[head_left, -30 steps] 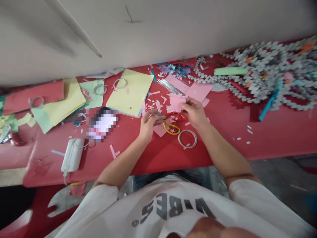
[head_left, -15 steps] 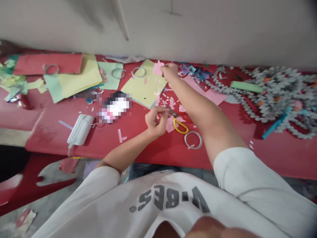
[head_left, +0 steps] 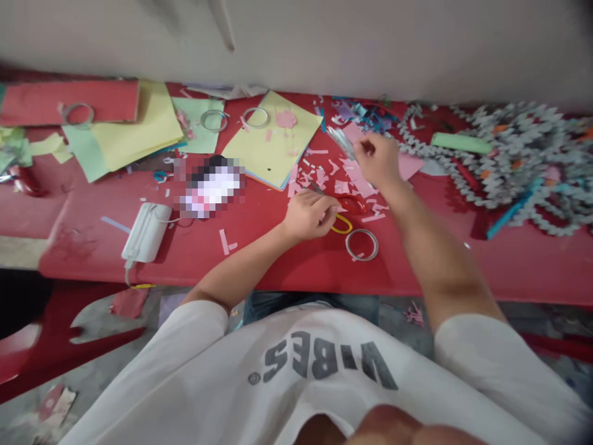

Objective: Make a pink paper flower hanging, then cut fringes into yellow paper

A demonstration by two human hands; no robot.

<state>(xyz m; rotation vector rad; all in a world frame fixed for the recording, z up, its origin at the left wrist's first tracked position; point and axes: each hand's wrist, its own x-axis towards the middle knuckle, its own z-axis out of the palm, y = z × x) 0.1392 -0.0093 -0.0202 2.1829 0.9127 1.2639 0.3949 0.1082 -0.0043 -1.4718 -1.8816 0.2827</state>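
Note:
My left hand (head_left: 311,214) is closed, fingers curled in, beside scissors whose yellow handle loop (head_left: 341,224) shows at its right. A tiny pink scrap shows at the fingertips; whether they grip it or anything else is hidden. My right hand (head_left: 378,159) is pinched at the near end of a bundle of thin silver strips (head_left: 341,142), which points away to the left over pink paper (head_left: 410,165). A pink flower-shaped cutout (head_left: 286,118) lies flat on the yellow paper (head_left: 264,154). Pink paper scraps (head_left: 341,185) are strewn between the hands.
A roll of tape or wire (head_left: 362,245) lies near the table's front edge. To the left are a phone (head_left: 215,188), a white power bank (head_left: 147,232) and a red board (head_left: 69,102). Grey garlands (head_left: 523,161) heap at the right. A wall stands behind.
My right hand has let go of the pink cutout on the yellow paper and moved right and nearer, to the silver strips. My left hand has shifted slightly right, over part of the scissors.

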